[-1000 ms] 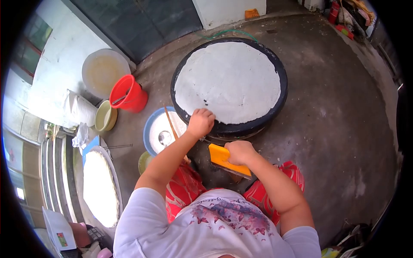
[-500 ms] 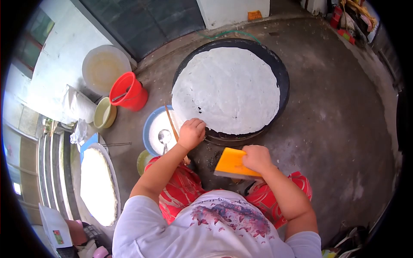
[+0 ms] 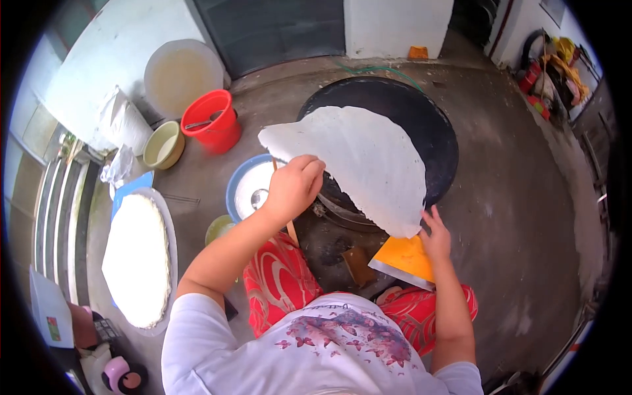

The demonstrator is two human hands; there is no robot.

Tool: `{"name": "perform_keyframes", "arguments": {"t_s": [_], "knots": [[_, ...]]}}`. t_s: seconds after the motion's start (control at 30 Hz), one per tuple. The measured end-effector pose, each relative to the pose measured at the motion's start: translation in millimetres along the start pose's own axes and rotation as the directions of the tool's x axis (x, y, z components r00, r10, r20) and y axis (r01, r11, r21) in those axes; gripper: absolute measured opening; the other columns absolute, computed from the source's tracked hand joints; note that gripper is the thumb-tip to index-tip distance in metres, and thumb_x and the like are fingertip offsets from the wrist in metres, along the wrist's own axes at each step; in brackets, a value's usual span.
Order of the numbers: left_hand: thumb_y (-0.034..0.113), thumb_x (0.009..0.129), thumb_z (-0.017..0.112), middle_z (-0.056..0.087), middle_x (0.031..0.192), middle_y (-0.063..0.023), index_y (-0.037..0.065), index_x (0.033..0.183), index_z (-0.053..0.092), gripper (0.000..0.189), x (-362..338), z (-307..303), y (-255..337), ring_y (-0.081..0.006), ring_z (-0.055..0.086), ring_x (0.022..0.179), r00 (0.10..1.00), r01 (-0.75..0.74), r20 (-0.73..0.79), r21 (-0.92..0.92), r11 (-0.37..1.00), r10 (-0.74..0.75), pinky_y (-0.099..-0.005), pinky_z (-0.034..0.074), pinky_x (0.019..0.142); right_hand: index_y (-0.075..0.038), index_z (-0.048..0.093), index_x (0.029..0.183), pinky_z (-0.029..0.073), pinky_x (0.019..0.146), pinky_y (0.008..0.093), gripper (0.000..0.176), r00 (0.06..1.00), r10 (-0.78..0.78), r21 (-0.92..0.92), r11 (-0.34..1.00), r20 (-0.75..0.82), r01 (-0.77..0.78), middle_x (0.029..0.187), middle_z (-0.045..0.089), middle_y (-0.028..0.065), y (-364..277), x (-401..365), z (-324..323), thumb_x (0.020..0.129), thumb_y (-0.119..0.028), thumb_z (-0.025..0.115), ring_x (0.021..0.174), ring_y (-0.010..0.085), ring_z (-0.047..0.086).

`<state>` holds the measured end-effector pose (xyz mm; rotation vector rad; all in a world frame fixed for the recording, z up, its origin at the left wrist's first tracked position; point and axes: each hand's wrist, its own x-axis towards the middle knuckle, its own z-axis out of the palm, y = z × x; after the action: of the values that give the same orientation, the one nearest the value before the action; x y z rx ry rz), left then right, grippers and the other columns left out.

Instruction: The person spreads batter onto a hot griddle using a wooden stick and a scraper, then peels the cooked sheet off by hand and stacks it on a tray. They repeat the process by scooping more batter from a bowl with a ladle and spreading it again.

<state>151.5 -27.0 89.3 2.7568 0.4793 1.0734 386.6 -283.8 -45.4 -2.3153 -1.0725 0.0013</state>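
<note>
Since the earlier frame, the thin round white sheet (image 3: 359,155) had come up off much of the wide black round pan (image 3: 431,125), leaving dark metal exposed along its top and right. It slanted across the upper middle of the frame, its left end past the pan's rim and its lowest corner beyond the near rim. The left hand (image 3: 297,187) had risen with it, its grip closed narrowly on the sheet's lower left edge. The right hand (image 3: 436,236), which had moved rightward, held the orange scraper with a grey edge (image 3: 405,258) against its palm side, some fingers raised and spread at the sheet's lowest corner; whether they pinched it could not be told.

Left of the pan, on the grey concrete floor (image 3: 526,210), sat a blue-rimmed basin (image 3: 232,191) of white contents, with a metal ladle (image 3: 259,197) in it. A brown block (image 3: 359,266) lay below the pan, left of the scraper. Toward the upper left stood a red plastic bucket (image 3: 212,125) and, just beside it, an olive-coloured bowl (image 3: 164,146). At the lower left, a bright white layered pile (image 3: 135,263) rested on a pale round tray (image 3: 172,247).
</note>
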Motion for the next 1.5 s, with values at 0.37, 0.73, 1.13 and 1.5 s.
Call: {"name": "perform_keyframes", "arguments": {"t_s": [0.37,0.73,1.13,1.5], "knots": [[0.010,0.085,0.055,0.063,0.080,-0.0033,-0.001,0.093,0.061,0.015,20,-116,-178,-0.0071,0.055,0.072,0.855,0.293,-0.278,-0.439,0.850,-0.438,-0.0223,0.044,0.063,-0.002,0.056,0.089,0.042,0.060,0.0218,0.009,0.942,-0.309,0.466,0.820,-0.129,0.333,0.069,0.057,0.0048,-199,106,-64,0.084,-0.010,0.055,0.063,0.0092,0.051],[-0.013,0.068,0.051,0.057,0.106,-0.0131,-0.001,0.097,0.059,0.033,-237,-411,-150,-0.0218,0.051,0.109,0.612,0.418,-0.745,0.019,0.908,-0.266,-0.0292,0.039,0.093,-0.008,0.065,0.089,0.049,0.070,0.0297,0.013,0.576,-0.752,0.680,0.241,-0.319,0.692,0.092,0.063,0.0114,-484,53,61,0.078,-0.015,0.061,0.081,0.0258,0.062],[-0.011,0.059,0.052,0.059,0.093,-0.0090,0.005,0.083,0.063,0.030,-518,-323,-85,-0.0268,0.052,0.104,0.383,0.915,-0.715,0.204,0.349,-0.585,-0.0345,0.042,0.088,-0.010,0.056,0.112,0.046,0.081,0.0332,0.032,0.583,-0.810,0.635,0.482,0.060,0.603,0.104,0.060,0.0137,-472,27,129,0.080,-0.013,0.057,0.096,0.0280,0.058],[-0.005,0.063,0.056,0.060,0.097,-0.0068,0.013,0.081,0.068,0.028,-562,-350,-94,-0.0303,0.048,0.109,0.353,0.899,-0.677,0.436,0.035,-0.645,-0.0378,0.041,0.091,0.000,0.054,0.111,0.045,0.076,0.0243,0.027,0.878,-0.319,0.785,0.612,0.358,-0.097,0.095,0.061,0.0084,-390,93,145,0.087,-0.012,0.052,0.083,0.0161,0.059]]}}
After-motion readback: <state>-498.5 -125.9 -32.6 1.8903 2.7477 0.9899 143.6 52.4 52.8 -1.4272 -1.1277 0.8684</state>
